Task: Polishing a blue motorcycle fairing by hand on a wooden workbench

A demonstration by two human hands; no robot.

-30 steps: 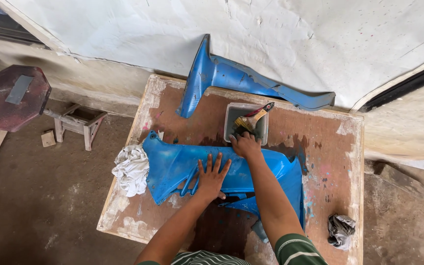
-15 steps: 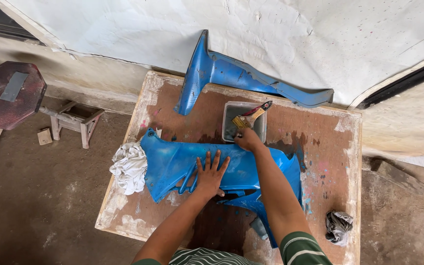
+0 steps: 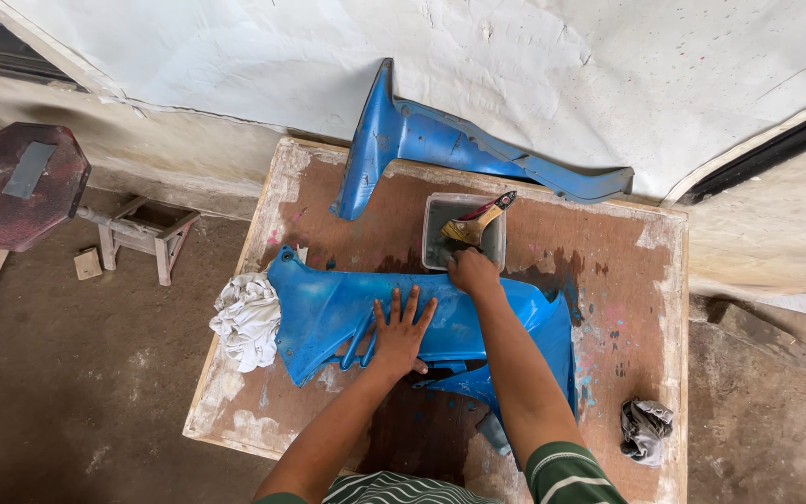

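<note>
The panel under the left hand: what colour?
Blue panel, scuffed paler in places; the head view shows it.

Head view — steeply down, close

white rag (image 3: 247,319), dark rag (image 3: 646,431), stool (image 3: 16,187)

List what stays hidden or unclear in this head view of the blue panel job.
- Right hand fingers: curled at the grey tub, grip unclear.
- Blue panel lower part: covered by both forearms.
- Tub contents: too dim and small.
- Left hand palm: pressed flat, underside hidden.
</note>
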